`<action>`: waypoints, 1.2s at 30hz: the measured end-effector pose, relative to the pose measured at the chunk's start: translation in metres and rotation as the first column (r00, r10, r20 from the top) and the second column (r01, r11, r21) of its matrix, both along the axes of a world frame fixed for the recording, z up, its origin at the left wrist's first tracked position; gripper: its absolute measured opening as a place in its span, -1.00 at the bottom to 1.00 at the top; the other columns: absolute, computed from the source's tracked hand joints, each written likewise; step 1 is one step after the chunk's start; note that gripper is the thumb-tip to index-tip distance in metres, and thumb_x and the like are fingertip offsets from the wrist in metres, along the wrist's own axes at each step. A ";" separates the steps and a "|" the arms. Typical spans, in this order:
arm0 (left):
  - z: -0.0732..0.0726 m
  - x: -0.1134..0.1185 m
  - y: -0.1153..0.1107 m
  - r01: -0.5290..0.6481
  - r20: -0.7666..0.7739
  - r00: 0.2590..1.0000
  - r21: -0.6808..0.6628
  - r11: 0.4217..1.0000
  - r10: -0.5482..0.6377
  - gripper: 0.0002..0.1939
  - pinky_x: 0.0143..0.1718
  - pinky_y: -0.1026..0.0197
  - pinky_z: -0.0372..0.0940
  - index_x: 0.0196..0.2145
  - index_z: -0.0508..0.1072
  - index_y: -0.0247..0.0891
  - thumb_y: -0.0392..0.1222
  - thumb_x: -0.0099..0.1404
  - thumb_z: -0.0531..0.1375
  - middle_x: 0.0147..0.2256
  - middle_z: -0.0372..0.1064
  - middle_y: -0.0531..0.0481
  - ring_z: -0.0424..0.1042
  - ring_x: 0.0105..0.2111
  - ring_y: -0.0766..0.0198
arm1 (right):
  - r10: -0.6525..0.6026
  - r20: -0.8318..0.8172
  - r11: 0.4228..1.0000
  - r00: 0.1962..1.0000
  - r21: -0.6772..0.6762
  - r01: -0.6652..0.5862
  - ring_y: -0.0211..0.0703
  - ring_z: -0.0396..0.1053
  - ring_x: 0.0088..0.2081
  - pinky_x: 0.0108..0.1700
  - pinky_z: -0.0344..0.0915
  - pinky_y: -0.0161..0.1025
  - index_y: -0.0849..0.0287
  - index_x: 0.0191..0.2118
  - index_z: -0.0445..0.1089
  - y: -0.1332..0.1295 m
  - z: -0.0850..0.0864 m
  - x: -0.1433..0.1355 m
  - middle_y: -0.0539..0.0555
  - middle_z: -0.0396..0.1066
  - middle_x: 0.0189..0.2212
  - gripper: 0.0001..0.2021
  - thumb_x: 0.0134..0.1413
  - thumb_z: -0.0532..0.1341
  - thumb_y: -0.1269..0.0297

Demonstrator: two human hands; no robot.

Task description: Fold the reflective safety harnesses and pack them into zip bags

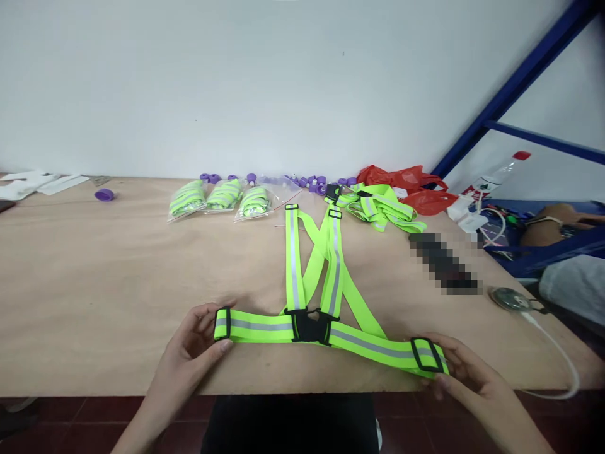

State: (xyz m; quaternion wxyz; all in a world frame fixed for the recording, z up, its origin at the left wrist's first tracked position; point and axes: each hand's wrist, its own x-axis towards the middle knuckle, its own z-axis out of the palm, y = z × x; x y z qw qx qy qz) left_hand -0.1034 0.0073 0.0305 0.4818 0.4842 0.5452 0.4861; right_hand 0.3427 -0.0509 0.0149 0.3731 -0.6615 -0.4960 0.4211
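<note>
A neon-yellow reflective harness (pixel 309 269) with grey stripes lies spread on the wooden table. Its black buckle (pixel 311 326) joins the waist strap at the middle. My left hand (pixel 193 350) pinches the strap's left end, by a black slider (pixel 222 323). At the opposite end, my right hand (pixel 466 369) grips the strap beside another black slider (pixel 426 355). The two shoulder straps run away from me, and one crosses beneath at the back. Part of each hand's fingers is hidden behind the strap.
Three clear bags (pixel 188 199) of folded straps sit near the wall, with several purple caps (pixel 312 183) behind. A loose bundle of neon straps (pixel 385 208) lies by a red plastic bag (pixel 411 183). On the right are a bottle (pixel 496 176), a round device (pixel 511 299) and a white cable (pixel 562 353).
</note>
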 end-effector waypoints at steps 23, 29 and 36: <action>-0.003 -0.018 0.004 -0.107 -0.091 0.991 -0.128 0.986 0.095 -0.51 0.07 -0.07 0.44 -0.20 0.52 -0.07 0.10 -0.09 0.47 -0.05 0.57 -0.02 0.43 0.10 -0.15 | 0.007 -0.113 0.978 0.994 0.208 0.017 0.16 0.43 0.12 0.12 0.39 -0.01 0.02 -0.06 0.43 0.008 0.008 0.002 0.23 0.51 0.04 -0.56 -0.05 0.40 0.00; -0.004 0.050 0.007 -0.366 0.508 0.756 -0.194 0.910 0.413 -0.68 0.20 0.09 0.31 -0.22 0.53 -0.09 0.02 0.08 0.41 0.01 0.53 0.13 0.40 0.14 0.11 | -0.131 -0.486 0.910 0.864 0.286 0.299 0.24 0.36 0.18 0.15 0.30 0.17 -0.02 -0.18 0.45 0.013 -0.007 -0.017 0.17 0.52 0.04 -0.58 -0.17 0.44 -0.06; 0.007 0.062 0.022 -0.389 0.685 0.515 -0.349 0.852 0.516 -0.81 -0.05 0.31 0.45 -0.27 0.58 -0.20 -0.11 0.14 0.37 0.00 0.54 0.04 0.53 -0.11 0.29 | -0.210 -0.769 0.834 0.605 0.183 0.521 0.23 0.27 0.24 0.28 0.09 0.32 -0.10 -0.22 0.52 0.019 -0.013 -0.041 0.00 0.57 -0.06 -0.68 -0.19 0.41 0.02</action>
